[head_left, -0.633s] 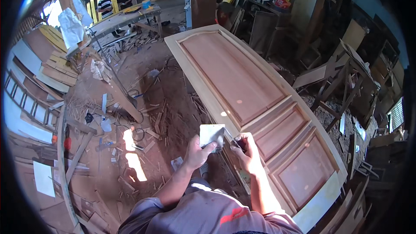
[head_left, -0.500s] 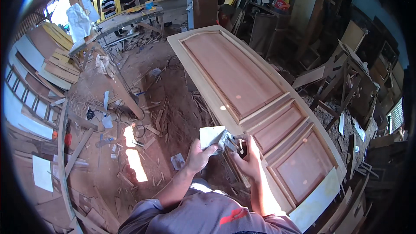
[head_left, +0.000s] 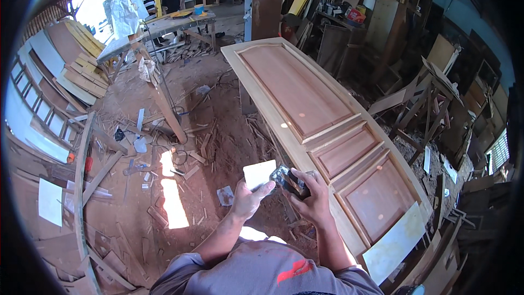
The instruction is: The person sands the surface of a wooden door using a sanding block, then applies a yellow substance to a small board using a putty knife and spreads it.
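My left hand (head_left: 246,201) grips a pale, flat rectangular piece (head_left: 258,173) by its lower edge, thumb across the near side. Closed around a dark, shiny, lumpy object (head_left: 285,178) is my right hand (head_left: 314,198); its exact kind cannot be made out. The two held things meet or overlap near my left thumb. Both hands are in front of my torso, beside the left edge of a panelled wooden door (head_left: 289,88) lying raised off the ground. A whitish sheet (head_left: 396,241) covers the door's near end.
A wooden post (head_left: 164,101) wrapped with plastic stands to the left. Wood scraps (head_left: 204,145) litter the earthen floor. Two people (head_left: 172,1) stand by a far workbench (head_left: 180,22). Stacked boards (head_left: 82,79) line the left; a wooden stand (head_left: 428,98) is beyond the door's right side.
The pale piece has turned its broad face more towards the light. My right hand has rolled, showing more of the dark object. The whole view has shifted slightly.
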Demonstrator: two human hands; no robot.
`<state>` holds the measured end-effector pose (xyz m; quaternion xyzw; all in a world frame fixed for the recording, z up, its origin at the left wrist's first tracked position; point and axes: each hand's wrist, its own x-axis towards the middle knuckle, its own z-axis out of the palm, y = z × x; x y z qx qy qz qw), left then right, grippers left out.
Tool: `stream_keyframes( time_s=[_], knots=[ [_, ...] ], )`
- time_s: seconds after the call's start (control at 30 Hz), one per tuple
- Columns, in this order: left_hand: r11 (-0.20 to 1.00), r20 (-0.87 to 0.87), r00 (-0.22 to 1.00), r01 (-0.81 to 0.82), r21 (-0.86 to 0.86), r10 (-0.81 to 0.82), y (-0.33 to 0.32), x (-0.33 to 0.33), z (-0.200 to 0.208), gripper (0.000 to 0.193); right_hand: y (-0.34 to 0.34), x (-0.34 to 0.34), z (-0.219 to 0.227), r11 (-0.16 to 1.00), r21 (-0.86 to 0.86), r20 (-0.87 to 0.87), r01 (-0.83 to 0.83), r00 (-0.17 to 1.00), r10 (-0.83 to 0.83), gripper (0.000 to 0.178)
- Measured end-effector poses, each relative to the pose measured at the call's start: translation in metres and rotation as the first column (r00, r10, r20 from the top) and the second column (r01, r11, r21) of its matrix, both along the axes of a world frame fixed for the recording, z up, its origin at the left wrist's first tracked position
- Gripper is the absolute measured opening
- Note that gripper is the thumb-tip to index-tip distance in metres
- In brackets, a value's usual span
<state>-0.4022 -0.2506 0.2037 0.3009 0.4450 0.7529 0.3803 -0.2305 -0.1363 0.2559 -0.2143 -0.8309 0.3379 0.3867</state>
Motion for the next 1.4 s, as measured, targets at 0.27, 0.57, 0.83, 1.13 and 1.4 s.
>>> stream_keyframes(
  time_s=[0.27, 0.57, 0.83, 1.13, 1.4],
  knots=[
    [0.998, -0.107, 0.994, -0.044, -0.052, 0.039, -0.047, -0.008, 0.007, 0.029, -0.048, -0.002, 0.007, 0.998, 0.063, 0.031, 0.012, 0.999, -0.014, 0.06],
    [0.997, -0.289, 0.954, 0.071, -0.035, -0.078, -0.093, -0.028, 0.009, 0.024, -0.102, -0.008, 0.005, 0.999, 0.036, 0.074, 0.029, 0.997, -0.031, 0.061],
    [0.982, -0.102, 0.976, 0.186, -0.043, -0.19, -0.094, 0.005, 0.003, 0.036, -0.114, 0.026, 0.005, 0.993, 0.084, 0.106, 0.078, 0.991, -0.087, 0.064],
    [0.955, -0.133, 0.948, 0.275, -0.11, -0.288, -0.073, 0.064, 0.032, 0.026, -0.094, 0.096, 0.014, 0.999, 0.045, 0.045, 0.03, 0.998, -0.032, 0.066],
    [0.914, -0.376, 0.834, 0.353, -0.199, -0.404, -0.054, 0.089, 0.052, 0.029, -0.061, 0.142, 0.029, 0.991, 0.053, 0.089, -0.12, 0.989, 0.115, 0.07]
  ],
)
